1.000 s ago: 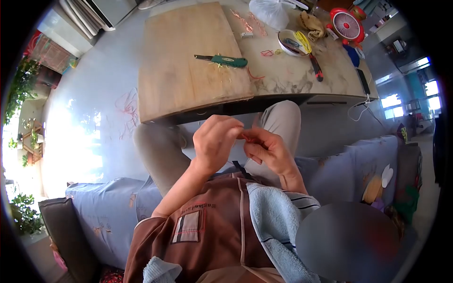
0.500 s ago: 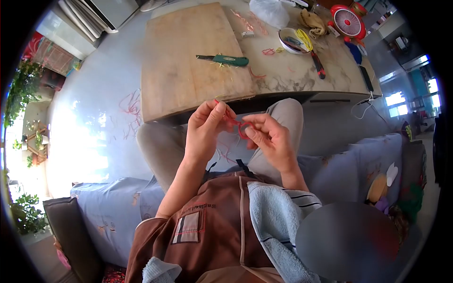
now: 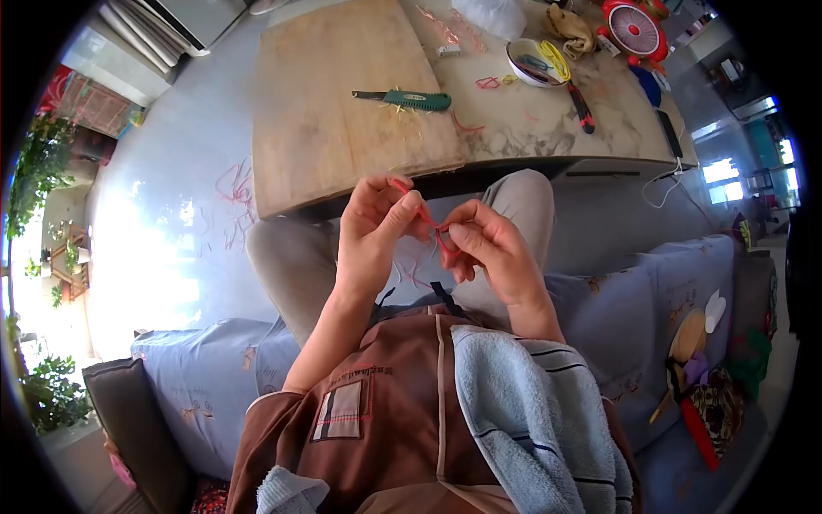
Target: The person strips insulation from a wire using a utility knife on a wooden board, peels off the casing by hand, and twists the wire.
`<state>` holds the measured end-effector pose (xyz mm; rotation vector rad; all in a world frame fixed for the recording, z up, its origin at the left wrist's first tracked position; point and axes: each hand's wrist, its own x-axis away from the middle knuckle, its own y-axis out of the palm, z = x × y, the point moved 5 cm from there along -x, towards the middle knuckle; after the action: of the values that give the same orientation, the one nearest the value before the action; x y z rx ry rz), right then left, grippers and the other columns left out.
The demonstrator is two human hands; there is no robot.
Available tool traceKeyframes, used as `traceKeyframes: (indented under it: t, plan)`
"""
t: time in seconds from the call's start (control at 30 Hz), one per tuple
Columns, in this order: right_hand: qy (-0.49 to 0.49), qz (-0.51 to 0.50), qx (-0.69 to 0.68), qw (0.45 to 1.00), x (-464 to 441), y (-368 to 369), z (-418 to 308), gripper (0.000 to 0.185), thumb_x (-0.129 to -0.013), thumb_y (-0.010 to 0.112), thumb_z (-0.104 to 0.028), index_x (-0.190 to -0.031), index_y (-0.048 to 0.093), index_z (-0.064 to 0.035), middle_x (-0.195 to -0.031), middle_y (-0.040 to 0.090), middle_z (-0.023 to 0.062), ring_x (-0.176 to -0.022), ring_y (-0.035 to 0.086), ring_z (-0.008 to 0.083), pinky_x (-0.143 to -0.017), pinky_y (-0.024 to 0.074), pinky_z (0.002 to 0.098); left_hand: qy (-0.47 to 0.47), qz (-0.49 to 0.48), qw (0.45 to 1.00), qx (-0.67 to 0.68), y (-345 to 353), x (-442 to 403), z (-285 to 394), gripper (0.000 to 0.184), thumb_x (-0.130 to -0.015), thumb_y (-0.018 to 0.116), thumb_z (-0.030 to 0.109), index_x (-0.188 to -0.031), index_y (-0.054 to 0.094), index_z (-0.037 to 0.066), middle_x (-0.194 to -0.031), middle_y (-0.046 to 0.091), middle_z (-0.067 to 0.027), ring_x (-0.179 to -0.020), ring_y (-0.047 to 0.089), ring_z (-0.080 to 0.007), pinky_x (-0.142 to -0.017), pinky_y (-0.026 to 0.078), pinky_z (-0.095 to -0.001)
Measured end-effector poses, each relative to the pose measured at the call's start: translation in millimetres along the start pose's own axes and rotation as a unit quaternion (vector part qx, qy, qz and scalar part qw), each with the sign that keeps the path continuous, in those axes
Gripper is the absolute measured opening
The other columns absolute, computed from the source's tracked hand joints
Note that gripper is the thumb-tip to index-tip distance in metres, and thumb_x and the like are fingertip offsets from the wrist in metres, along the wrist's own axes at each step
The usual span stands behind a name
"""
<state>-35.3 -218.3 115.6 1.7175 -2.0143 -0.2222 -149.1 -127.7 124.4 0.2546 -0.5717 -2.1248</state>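
Between my two hands, over my lap, runs a thin red cord [image 3: 425,216] with a small loop near the right fingers. My left hand [image 3: 377,218] pinches one stretch of it between thumb and forefinger. My right hand [image 3: 488,246] is closed on the other stretch at the loop, thumb against the fingers. Part of the cord is hidden behind the fingers. Beyond the hands, a green utility knife [image 3: 417,100] lies on a wooden board [image 3: 334,111], with yellowish scraps beneath it.
On the marble-patterned table [image 3: 514,137] are a bowl [image 3: 520,53] with yellow cord and scissors, a red-and-black handled tool [image 3: 580,110], and a red fan [image 3: 634,28]. Red cord scraps [image 3: 235,193] litter the floor. A light-blue towel [image 3: 522,403] lies over my apron [image 3: 385,454].
The loop of red cord at my right fingers has narrowed, and my right hand has turned slightly. A grey blurred round patch at lower right is gone. The view has shifted a little.
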Motion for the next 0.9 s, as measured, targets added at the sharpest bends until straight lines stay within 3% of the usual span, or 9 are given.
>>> traceKeyframes:
  t: [0.13, 0.3, 0.4, 0.5, 0.6, 0.7, 0.8, 0.9]
  plan:
    - [0.021, 0.023, -0.171, 0.985, -8, -1, 8, 0.016, -0.09, 0.052, -0.021, -0.095, 0.051, -0.0057, -0.066, 0.056, 0.0061, -0.051, 0.048, 0.0101, -0.045, 0.0359, 0.02, 0.068, 0.013, 0.991, -0.11, 1, 3, 7, 0.015, -0.086, 0.057, 0.005, -0.099, 0.053, -0.001, -0.08, 0.06, -0.0072, -0.066, 0.057, -0.0113, -0.062, 0.047, -0.0225]
    - [0.0, 0.032, -0.165, 0.986, -10, -5, 7, 0.015, -0.089, 0.054, -0.02, -0.093, 0.051, -0.006, -0.069, 0.057, 0.0032, -0.054, 0.047, 0.0066, -0.047, 0.0342, 0.0192, 0.14, 0.033, 0.94, -0.308, -10, 2, 5, 0.016, -0.083, 0.06, 0.003, -0.099, 0.057, 0.0, -0.086, 0.062, -0.0091, -0.068, 0.058, -0.0135, -0.066, 0.048, -0.0229]
    - [-0.062, 0.077, -0.09, 0.991, -13, -12, 3, 0.015, -0.09, 0.054, -0.02, -0.09, 0.051, -0.006, -0.064, 0.054, 0.0015, -0.05, 0.043, 0.005, -0.045, 0.0306, 0.0183, 0.277, 0.018, 0.842, -0.463, 1, 4, 23, 0.025, -0.069, 0.07, 0.001, -0.093, 0.062, 0.003, -0.089, 0.061, -0.0076, -0.076, 0.059, -0.0191, -0.066, 0.049, -0.0271]
    - [-0.083, 0.104, 0.002, 0.991, -14, -15, -2, 0.014, -0.09, 0.053, -0.02, -0.088, 0.05, -0.006, -0.059, 0.05, -0.0005, -0.047, 0.04, 0.0035, -0.043, 0.0275, 0.0176, 0.409, -0.007, 0.705, -0.58, 11, 8, 35, 0.032, -0.061, 0.073, 0.003, -0.092, 0.063, 0.004, -0.09, 0.061, -0.0066, -0.079, 0.058, -0.0228, -0.066, 0.049, -0.0309]
    - [-0.073, 0.115, 0.029, 0.99, -16, -15, -6, 0.013, -0.091, 0.053, -0.018, -0.087, 0.05, -0.0059, -0.057, 0.047, -0.0021, -0.046, 0.039, 0.0028, -0.043, 0.0267, 0.0169, 0.451, -0.057, 0.699, -0.552, 9, 8, 29, 0.029, -0.062, 0.073, 0.005, -0.089, 0.065, 0.004, -0.089, 0.062, -0.0074, -0.077, 0.059, -0.0221, -0.064, 0.048, -0.0301]
    - [-0.086, 0.129, 0.038, 0.987, -16, -12, -11, 0.012, -0.091, 0.052, -0.016, -0.086, 0.049, -0.0053, -0.056, 0.046, -0.003, -0.046, 0.039, 0.0026, -0.043, 0.0278, 0.0168, 0.414, -0.074, 0.711, -0.564, 11, 5, 30, 0.023, -0.064, 0.072, 0.005, -0.087, 0.065, 0.003, -0.084, 0.062, -0.0076, -0.074, 0.059, -0.0217, -0.063, 0.048, -0.0304]
    - [-0.101, 0.135, 0.07, 0.983, -15, -9, -14, 0.011, -0.09, 0.052, -0.013, -0.085, 0.048, -0.0047, -0.056, 0.046, -0.0032, -0.047, 0.04, 0.0026, -0.043, 0.0292, 0.0175, 0.388, -0.072, 0.74, -0.544, 8, 5, 24, 0.018, -0.067, 0.07, 0.003, -0.083, 0.064, 0.002, -0.076, 0.06, -0.0085, -0.069, 0.059, -0.0231, -0.063, 0.048, -0.0294]
    - [-0.115, 0.139, 0.107, 0.978, -13, -8, -17, 0.009, -0.09, 0.052, -0.012, -0.085, 0.048, -0.0043, -0.056, 0.046, -0.0031, -0.048, 0.043, 0.0025, -0.043, 0.0313, 0.0187, 0.313, -0.051, 0.797, -0.514, 3, 2, 15, 0.006, -0.077, 0.065, 0.005, -0.08, 0.062, 0.0, -0.071, 0.06, -0.0078, -0.065, 0.059, -0.0204, -0.062, 0.047, -0.0274]
